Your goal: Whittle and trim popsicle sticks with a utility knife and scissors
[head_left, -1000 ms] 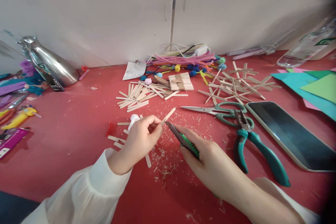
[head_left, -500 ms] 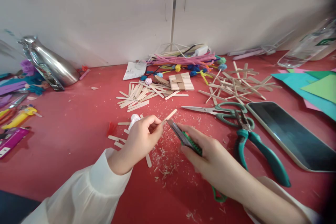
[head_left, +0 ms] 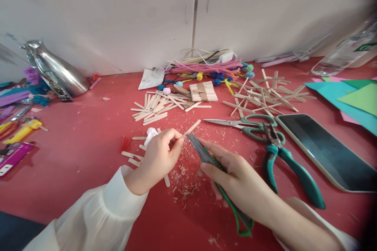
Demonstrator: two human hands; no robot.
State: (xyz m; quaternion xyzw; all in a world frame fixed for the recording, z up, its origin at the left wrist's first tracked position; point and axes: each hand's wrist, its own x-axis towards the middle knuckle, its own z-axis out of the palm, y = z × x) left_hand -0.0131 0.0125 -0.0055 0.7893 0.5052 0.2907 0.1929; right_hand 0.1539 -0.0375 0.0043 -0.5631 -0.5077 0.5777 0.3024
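wooden stick point(head_left: 193, 126), pinched in left hand point(head_left: 157, 158)

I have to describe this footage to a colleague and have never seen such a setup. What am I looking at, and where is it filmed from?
There is no machine here: these are a person's own bare hands, seen by a camera worn on the head, looking forward and down. The left hand pinches a thin wooden stick. The right hand holds a utility knife, its tip close to the stick; whether they touch is hard to tell. Wood shavings litter the red table around them. Beyond the hands lie loose sticks; to the right are scissors, pliers and a phone. A metal jug stands at the far left.
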